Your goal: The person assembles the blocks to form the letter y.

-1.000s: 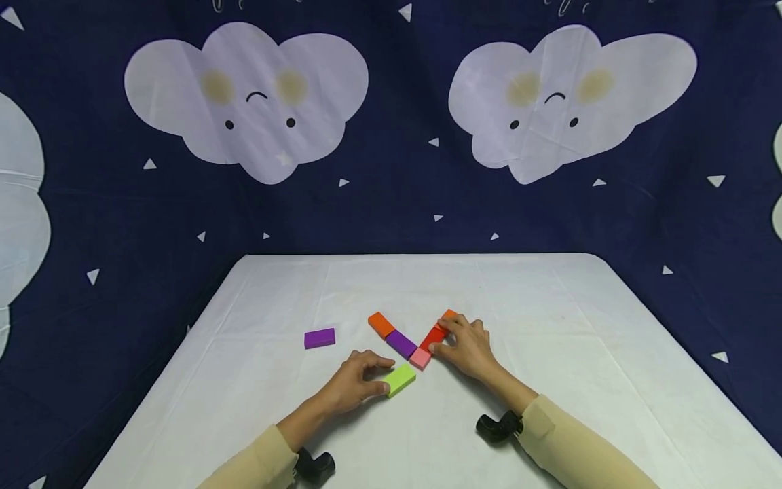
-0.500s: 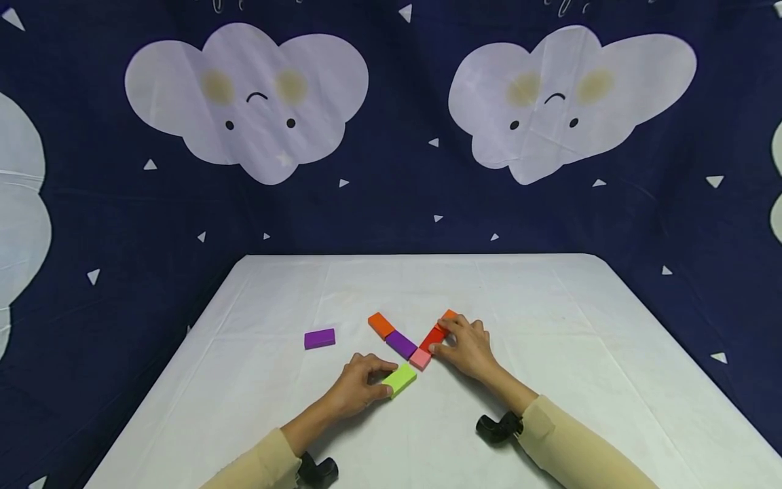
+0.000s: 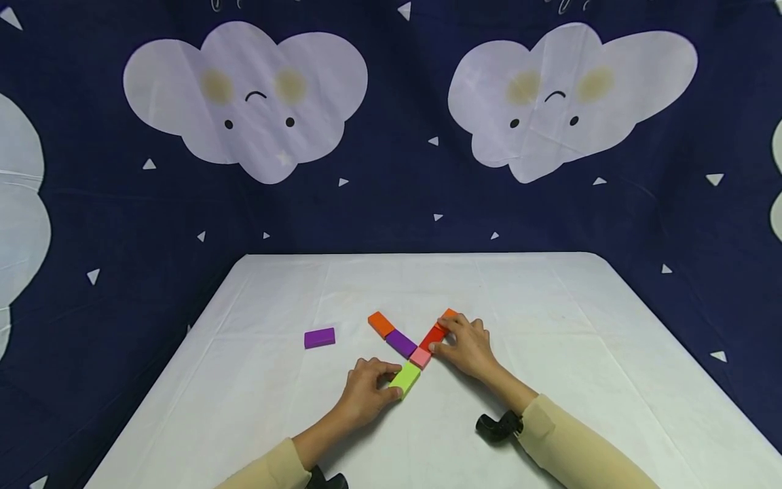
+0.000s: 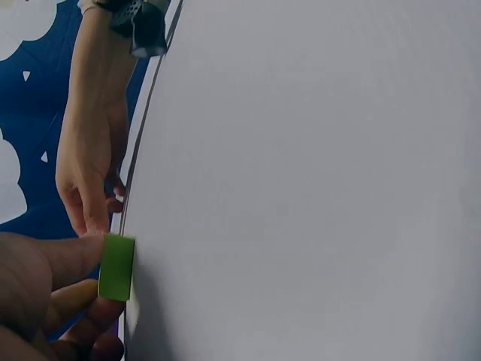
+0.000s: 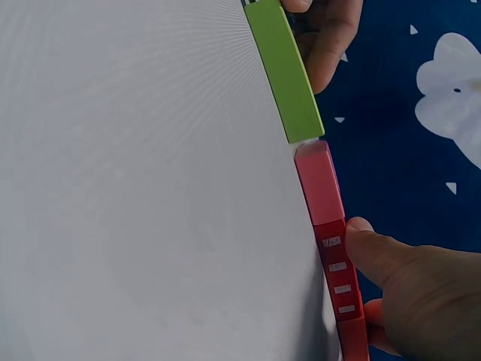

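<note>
Pinching the green block (image 3: pixel 406 379) at its near end, the left hand (image 3: pixel 365 394) holds it flat on the white table (image 3: pixel 550 305), long axis running up and to the right so its far end all but meets the pink block (image 3: pixel 420 357); the right hand (image 3: pixel 466 345), fingers curled, presses on the red block (image 3: pixel 432 336) beyond. Against a second ago, the green block has swung from a slanted lie into line with the pink-red row and closed up on it; the right hand has not shifted.

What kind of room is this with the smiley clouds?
Probably a staged play or recording corner: a navy cloud backdrop hangs behind a white-covered table, where two hands arrange colourful blocks such as the green block.
</note>
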A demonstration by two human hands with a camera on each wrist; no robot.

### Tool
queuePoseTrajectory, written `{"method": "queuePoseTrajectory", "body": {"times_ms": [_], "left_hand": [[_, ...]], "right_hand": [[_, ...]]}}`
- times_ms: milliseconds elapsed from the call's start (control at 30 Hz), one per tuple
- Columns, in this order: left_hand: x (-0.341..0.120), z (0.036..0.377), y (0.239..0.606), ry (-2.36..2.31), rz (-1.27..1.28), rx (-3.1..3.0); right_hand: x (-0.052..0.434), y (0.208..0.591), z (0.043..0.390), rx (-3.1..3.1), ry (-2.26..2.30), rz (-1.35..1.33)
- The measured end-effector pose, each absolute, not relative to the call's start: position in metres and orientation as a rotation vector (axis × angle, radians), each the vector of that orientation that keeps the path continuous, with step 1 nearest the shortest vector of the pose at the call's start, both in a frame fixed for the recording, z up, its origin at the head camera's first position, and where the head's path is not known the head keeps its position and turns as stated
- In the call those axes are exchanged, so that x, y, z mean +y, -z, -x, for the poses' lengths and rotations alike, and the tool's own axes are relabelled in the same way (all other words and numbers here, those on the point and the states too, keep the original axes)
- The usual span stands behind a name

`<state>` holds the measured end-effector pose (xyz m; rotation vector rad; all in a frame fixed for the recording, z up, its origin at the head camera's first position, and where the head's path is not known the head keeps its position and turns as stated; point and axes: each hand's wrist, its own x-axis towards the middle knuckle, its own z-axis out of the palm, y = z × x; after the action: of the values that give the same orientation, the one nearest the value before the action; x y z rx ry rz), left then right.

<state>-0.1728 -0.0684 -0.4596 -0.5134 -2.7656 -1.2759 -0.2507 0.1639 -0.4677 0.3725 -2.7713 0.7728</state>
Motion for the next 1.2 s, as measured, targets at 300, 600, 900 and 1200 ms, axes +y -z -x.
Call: {"method": "queuePoseTrajectory", "body": {"times_ms": [300,600,900,1200], "left_hand": [[-0.06,0.168,0.459,1.22,0.441,-2.752],[-0.057,0.168,0.461,1.205,0.422,-2.75],[-0.057,0.168,0.461,1.221,0.424,-2.746],[-0.056,0.168,0.461,1.219,0.424,-2.748]], "right_hand": [[0.164,0.467,0.25,-2.769,-0.778,-0.367],[0.163,0.466,0.249,-2.784,-0.772,-0.368],[0.164,0.466,0.25,-2.791,-0.769,-0.361],[0.163,0.468,0.251,-2.793,-0.773,-0.354]]}}
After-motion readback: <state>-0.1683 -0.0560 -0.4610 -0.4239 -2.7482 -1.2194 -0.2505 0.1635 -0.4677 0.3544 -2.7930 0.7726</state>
